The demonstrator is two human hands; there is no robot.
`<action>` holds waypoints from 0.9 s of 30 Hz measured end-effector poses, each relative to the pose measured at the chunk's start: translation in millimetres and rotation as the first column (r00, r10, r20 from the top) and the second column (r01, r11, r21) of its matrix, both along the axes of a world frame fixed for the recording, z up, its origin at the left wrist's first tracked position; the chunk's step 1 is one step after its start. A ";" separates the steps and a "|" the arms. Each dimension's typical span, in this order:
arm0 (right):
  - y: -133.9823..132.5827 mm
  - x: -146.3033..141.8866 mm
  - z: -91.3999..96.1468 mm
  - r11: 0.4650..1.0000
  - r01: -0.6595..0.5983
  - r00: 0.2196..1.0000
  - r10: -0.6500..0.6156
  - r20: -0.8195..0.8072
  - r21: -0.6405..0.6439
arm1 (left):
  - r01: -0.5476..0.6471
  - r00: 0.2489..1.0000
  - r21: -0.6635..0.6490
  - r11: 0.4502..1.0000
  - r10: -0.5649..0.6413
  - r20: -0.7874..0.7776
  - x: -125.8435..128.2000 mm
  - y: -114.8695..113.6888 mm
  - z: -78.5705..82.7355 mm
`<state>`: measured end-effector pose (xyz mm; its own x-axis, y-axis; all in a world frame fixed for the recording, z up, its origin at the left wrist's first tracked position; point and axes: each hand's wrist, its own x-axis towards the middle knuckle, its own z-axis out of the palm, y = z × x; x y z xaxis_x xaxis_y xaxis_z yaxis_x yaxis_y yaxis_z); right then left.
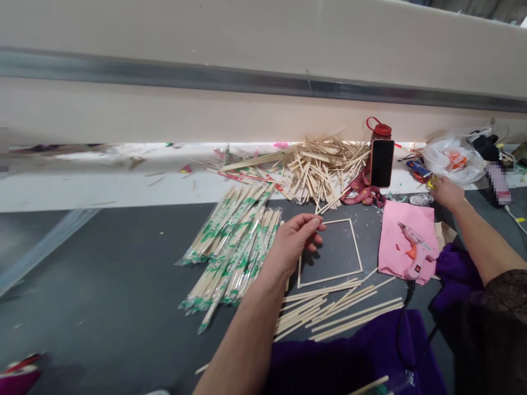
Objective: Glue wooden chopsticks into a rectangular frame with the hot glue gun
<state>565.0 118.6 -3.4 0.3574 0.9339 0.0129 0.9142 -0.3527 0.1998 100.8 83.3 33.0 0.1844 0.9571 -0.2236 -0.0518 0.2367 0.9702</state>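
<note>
My left hand is over the upper left corner of a square frame of thin wooden sticks. Its thumb and forefinger are pinched together; whether anything lies between them is hidden. At the right, my right hand is closed on a yellow-handled tool, mostly covered by the fingers. Just beyond it lies a tool with blue and red handles. Loose chopsticks lie below the frame. A glue gun rests on a pink sheet between my hands.
Wrapped chopsticks lie left of my left forearm. A heap of loose sticks is at the back, beside a phone leaning against a red-capped bottle. A plastic bag sits back right. Purple cloth covers the near edge.
</note>
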 end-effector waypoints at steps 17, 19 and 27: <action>-9.0 -3.0 -8.2 0.995 0.045 0.984 -0.030 -0.175 0.084 | 0.031 0.998 -0.061 0.998 -0.034 -0.046 11.3 -3.7 -7.0; -9.9 -7.5 -5.4 0.992 0.064 0.986 -0.046 -0.162 0.107 | 0.028 0.998 -0.063 0.998 -0.031 -0.047 10.1 -2.7 -7.5; -2.7 -14.7 40.3 0.981 -0.023 0.996 0.007 0.084 0.193 | 0.023 0.999 -0.055 0.998 -0.024 -0.034 7.7 -1.5 -5.8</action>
<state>550.4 115.9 37.0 0.3333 0.9161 0.2228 0.9030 -0.3781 0.2040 108.5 81.9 27.2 0.1979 0.9387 -0.2823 -0.0119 0.2903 0.9569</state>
